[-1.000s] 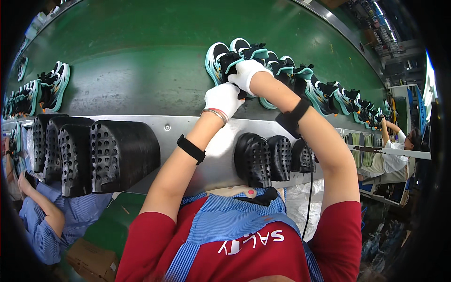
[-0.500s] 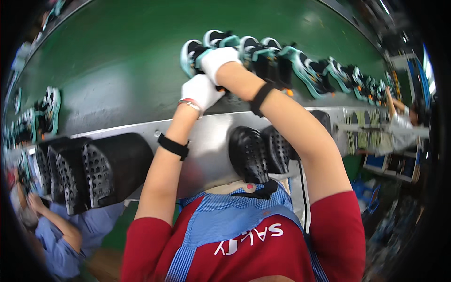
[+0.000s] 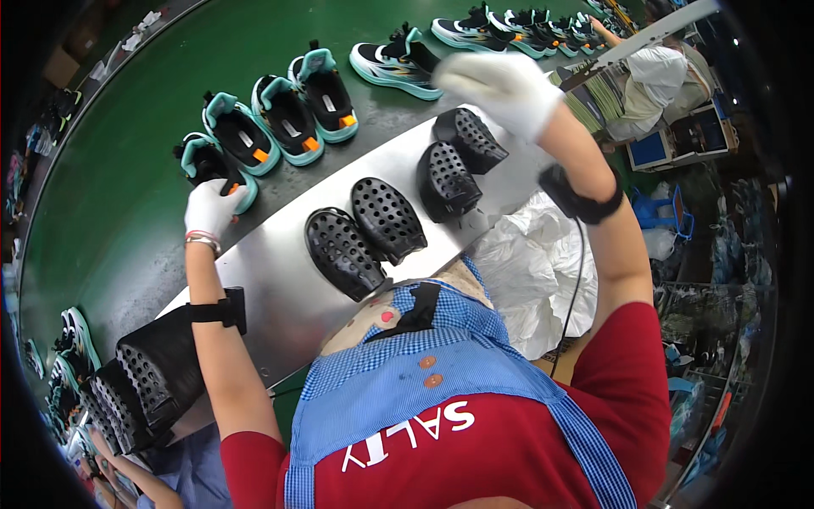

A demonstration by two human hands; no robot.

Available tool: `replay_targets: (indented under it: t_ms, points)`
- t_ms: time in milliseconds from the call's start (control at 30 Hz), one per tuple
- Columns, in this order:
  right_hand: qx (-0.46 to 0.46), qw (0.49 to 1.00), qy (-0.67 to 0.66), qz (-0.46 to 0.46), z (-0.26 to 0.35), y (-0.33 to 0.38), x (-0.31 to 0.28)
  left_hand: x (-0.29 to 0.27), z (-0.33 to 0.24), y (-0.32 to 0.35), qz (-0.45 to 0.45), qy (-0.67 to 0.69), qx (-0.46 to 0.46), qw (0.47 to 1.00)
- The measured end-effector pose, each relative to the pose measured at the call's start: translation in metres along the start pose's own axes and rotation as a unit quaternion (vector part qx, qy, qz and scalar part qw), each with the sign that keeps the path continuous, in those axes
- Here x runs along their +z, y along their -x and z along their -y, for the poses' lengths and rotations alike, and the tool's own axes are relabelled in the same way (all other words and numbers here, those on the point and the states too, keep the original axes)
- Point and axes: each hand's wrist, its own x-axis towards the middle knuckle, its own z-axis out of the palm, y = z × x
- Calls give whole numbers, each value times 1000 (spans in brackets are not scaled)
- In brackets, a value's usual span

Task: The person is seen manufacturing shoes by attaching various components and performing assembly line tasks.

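My left hand (image 3: 212, 209), in a white glove, is closed on the heel of a black and mint sneaker (image 3: 207, 163) at the left end of a short row. Three more sneakers stand beside it, among them one with an orange heel tab (image 3: 242, 136). My right hand (image 3: 502, 92), also gloved in white, hangs blurred above the metal ledge, near the heel of a sideways-lying sneaker (image 3: 394, 69). Motion smears its fingers. Black perforated forms (image 3: 387, 219) lie on the metal ledge (image 3: 284, 254) between my arms.
More black perforated forms (image 3: 144, 382) stand at the lower left. Sneakers line the green conveyor (image 3: 127, 212) at both ends. A crumpled white plastic sheet (image 3: 538, 271) hangs to the right of my apron, with a thin black cable. Co-workers (image 3: 666, 85) are at the far right and lower left.
My hands have come apart: the left moved left and lower to the end sneaker, the right swung right. The view has turned, and the bunched sneakers now stand spread in a row.
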Motion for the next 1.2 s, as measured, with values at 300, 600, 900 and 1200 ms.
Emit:
replay_targets:
  t_ms: [300, 600, 900, 1200]
  points:
    - [-29, 995, 63, -73, -114, 120, 66, -5, 5, 2, -38, -121, -43, 991]
    - [-83, 991, 99, -43, -136, 110, 65, -11, -32, 38, -156, -241, 4, 958]
    - [-132, 983, -75, -101, -26, 76, 15, -12, -94, 61, -41, 247, 155, 956]
    - [-222, 960, -169, 30, 85, 7, 61, 35, -86, 74, 260, 719, 108, 636]
